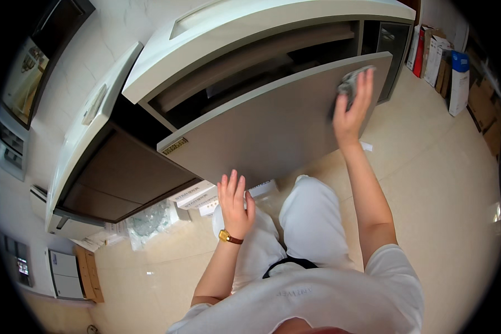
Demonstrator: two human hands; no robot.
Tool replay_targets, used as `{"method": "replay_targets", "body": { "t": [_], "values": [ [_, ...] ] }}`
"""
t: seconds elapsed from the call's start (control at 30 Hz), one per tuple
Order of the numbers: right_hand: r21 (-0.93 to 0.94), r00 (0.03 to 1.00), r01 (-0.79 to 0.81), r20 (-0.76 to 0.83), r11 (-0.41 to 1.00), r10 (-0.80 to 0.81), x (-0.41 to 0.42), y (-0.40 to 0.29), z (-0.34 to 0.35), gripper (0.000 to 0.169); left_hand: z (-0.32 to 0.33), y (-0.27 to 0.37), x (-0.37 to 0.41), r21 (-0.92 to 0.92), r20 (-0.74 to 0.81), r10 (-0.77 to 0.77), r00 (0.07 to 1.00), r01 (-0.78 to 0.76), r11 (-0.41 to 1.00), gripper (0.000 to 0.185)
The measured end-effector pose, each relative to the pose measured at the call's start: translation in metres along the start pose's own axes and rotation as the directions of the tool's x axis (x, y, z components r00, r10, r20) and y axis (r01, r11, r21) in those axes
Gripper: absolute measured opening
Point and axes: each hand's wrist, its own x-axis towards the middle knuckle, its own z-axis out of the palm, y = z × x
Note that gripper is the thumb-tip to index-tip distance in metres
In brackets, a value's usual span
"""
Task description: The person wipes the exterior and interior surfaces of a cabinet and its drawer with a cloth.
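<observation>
My right hand (354, 110) presses a crumpled grey cloth (349, 83) against the right end of a wide grey-brown cabinet front panel (267, 129). The panel stands tilted away from the white-topped cabinet (275, 21), whose dark inside shows above its upper edge. Near the panel's lower left edge is my left hand (236, 206), holding nothing, its thumb apart from the fingers; whether the fingertips touch the panel I cannot tell. A watch with a brown strap (229, 236) is on my left wrist. A small label with writing (175, 146) sits at the panel's upper left corner.
To the left stands a lower cabinet unit with a dark brown front (121, 175). White printed boxes (196, 196) and a clear plastic-wrapped item (150, 221) lie beneath it. Several boxes (438, 62) line the right wall. My knees (311, 208) are just below the panel, above a beige tiled floor (434, 196).
</observation>
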Motion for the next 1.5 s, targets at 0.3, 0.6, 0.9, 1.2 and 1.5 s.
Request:
{"method": "replay_targets", "body": {
  "t": [0.3, 0.6, 0.9, 1.2, 1.5],
  "values": [
    [0.394, 0.481, -0.768, -0.166, 0.505, 0.861, -0.128, 0.036, 0.025, 0.061, -0.009, 0.009, 0.031, -0.003, -0.034, 0.088, 0.996, -0.088, 0.996, 0.059],
    [0.057, 0.976, -0.193, -0.091, 0.980, 0.198, -0.032, -0.034, 0.023, 0.054, 0.006, 0.018, -0.020, -0.093, 0.111, -0.006, 0.994, 0.016, 0.995, 0.058],
    [0.406, 0.664, -0.590, -0.249, 0.698, 0.705, -0.028, 0.074, 0.000, 0.051, 0.006, 0.015, -0.003, -0.066, 0.073, -0.001, 0.997, 0.006, 0.998, 0.061],
    [0.285, 0.883, -0.398, -0.139, 0.872, 0.448, 0.035, 0.045, -0.019, 0.049, 0.010, 0.010, -0.028, -0.089, 0.160, -0.044, 0.986, 0.059, 0.994, 0.059],
    [-0.080, 0.932, -0.349, -0.137, 0.934, 0.336, -0.085, 0.068, -0.002, 0.056, 0.014, 0.023, -0.034, -0.114, 0.157, -0.082, 0.984, 0.100, 0.988, 0.058]
  ]
}}
